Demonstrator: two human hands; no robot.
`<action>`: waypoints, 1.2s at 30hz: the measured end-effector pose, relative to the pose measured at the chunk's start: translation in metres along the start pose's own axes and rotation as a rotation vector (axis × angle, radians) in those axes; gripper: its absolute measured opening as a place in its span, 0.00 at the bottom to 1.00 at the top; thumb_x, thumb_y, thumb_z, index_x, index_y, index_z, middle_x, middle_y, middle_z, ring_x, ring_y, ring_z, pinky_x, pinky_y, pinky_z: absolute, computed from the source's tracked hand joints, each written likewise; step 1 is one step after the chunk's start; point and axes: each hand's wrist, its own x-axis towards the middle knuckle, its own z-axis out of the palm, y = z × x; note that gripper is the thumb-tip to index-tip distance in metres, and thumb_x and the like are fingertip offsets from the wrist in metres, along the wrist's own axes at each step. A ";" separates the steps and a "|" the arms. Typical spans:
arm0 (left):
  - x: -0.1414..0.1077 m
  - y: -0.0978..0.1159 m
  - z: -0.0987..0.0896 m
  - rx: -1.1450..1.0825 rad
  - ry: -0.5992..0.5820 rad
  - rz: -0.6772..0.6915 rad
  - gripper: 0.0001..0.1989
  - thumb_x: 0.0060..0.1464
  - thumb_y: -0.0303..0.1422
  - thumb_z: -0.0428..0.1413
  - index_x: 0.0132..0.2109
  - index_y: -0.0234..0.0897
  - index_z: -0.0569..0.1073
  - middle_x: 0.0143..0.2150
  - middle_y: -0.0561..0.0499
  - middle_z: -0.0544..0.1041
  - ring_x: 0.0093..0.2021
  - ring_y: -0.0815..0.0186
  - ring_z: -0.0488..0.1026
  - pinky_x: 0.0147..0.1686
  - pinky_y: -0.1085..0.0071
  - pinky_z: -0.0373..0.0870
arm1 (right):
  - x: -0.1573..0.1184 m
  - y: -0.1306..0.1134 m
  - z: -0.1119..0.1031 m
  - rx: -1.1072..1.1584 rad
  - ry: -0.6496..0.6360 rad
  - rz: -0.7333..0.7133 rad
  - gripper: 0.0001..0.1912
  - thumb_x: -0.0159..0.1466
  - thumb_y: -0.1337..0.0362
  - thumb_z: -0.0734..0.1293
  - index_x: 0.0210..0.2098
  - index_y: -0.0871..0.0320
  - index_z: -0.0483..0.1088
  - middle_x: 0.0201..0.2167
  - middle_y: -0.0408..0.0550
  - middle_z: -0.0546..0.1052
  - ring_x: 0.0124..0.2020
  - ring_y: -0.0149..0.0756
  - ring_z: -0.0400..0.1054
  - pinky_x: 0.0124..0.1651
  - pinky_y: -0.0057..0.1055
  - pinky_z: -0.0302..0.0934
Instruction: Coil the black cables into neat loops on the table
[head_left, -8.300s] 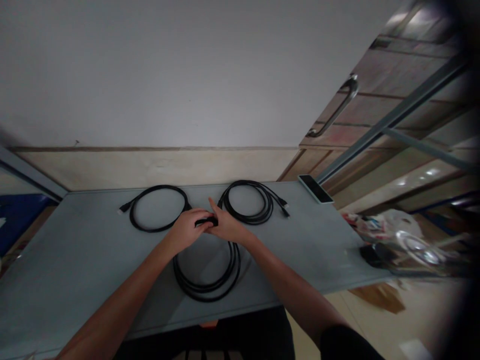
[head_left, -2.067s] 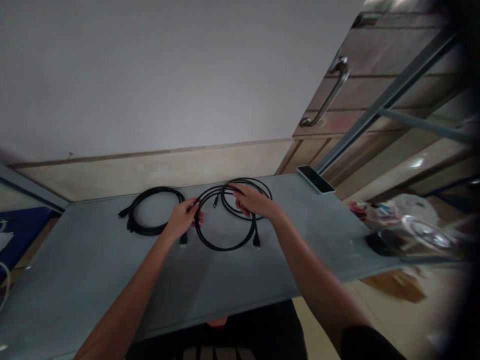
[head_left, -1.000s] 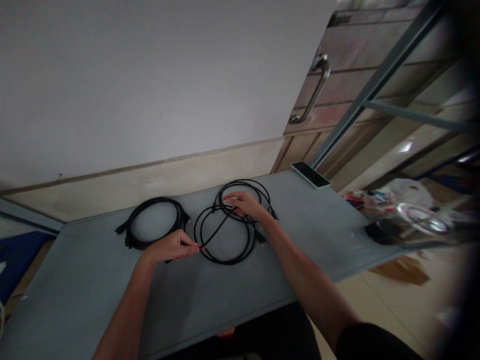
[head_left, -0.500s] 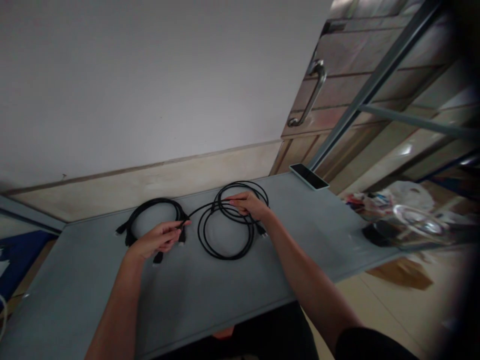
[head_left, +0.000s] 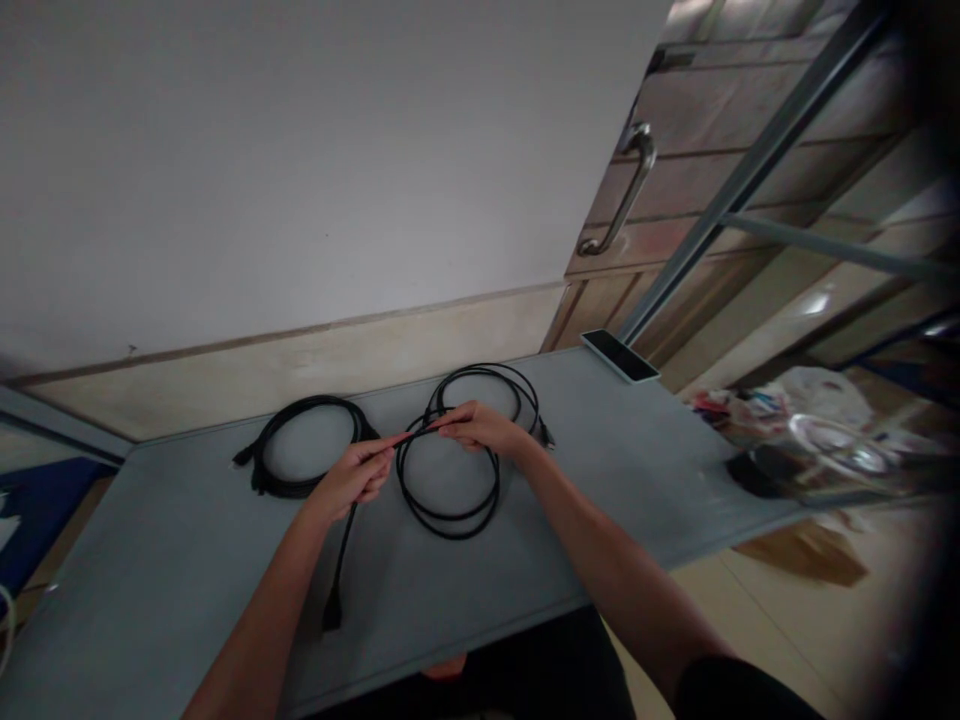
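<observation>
Pinched between thumb and fingers, the held cable (head_left: 459,537) runs from your left hand (head_left: 349,478) to your right hand (head_left: 480,430); both grips are pressed on it, fingertips pointing at each other and nearly meeting. Its loop sits below your right hand, over the middle of the bench (head_left: 570,530); whether it rests there or hangs slightly clear, you cannot tell from this angle. Below your left hand a short tail drops to a plug (head_left: 332,610), near the front edge.

Holding so close together probably keeps the strand in line with the loop's curve, while the light pinch lets the rest lie loose. The left coil (head_left: 319,402) and the right coil (head_left: 487,368) lie towards the wall, apart from each other, which seems to leave the front free for your hands. The held loop overlaps the right coil's near side in view; contact is unclear. Farther right, the phone (head_left: 621,357) lies in the back corner, well out of reach of the strands.

Compared with half a second ago, your left hand is farther right, the span between your hands is much shorter, and the plug is nearer you. The left coil and phone stay put.
</observation>
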 end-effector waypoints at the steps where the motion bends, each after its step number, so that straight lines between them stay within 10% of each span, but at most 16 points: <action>1: 0.001 -0.001 0.003 0.012 0.005 0.002 0.34 0.56 0.46 0.61 0.65 0.37 0.67 0.25 0.61 0.52 0.20 0.77 0.46 0.16 0.78 0.39 | 0.001 0.000 0.005 -0.013 -0.018 -0.004 0.25 0.58 0.54 0.73 0.51 0.63 0.77 0.15 0.32 0.56 0.15 0.21 0.43 0.18 0.24 0.38; 16: -0.022 0.027 -0.055 -0.035 0.256 0.034 0.26 0.50 0.43 0.65 0.52 0.33 0.77 0.20 0.65 0.46 0.16 0.78 0.43 0.13 0.81 0.41 | -0.008 0.000 -0.039 0.249 0.063 -0.096 0.17 0.58 0.64 0.72 0.46 0.64 0.77 0.17 0.31 0.50 0.17 0.20 0.38 0.19 0.24 0.32; 24: -0.038 0.036 -0.087 -0.176 0.379 0.129 0.21 0.48 0.38 0.67 0.48 0.34 0.76 0.20 0.65 0.48 0.15 0.80 0.43 0.12 0.84 0.42 | -0.015 -0.004 -0.060 0.368 0.329 -0.231 0.19 0.57 0.65 0.72 0.48 0.61 0.77 0.19 0.33 0.51 0.19 0.22 0.38 0.20 0.25 0.32; 36: -0.021 0.032 -0.045 -0.246 0.154 0.186 0.26 0.59 0.41 0.59 0.63 0.45 0.66 0.22 0.64 0.47 0.16 0.78 0.43 0.14 0.84 0.41 | -0.007 -0.006 -0.044 0.428 0.349 -0.148 0.24 0.56 0.63 0.72 0.52 0.60 0.73 0.21 0.32 0.50 0.18 0.22 0.34 0.18 0.25 0.30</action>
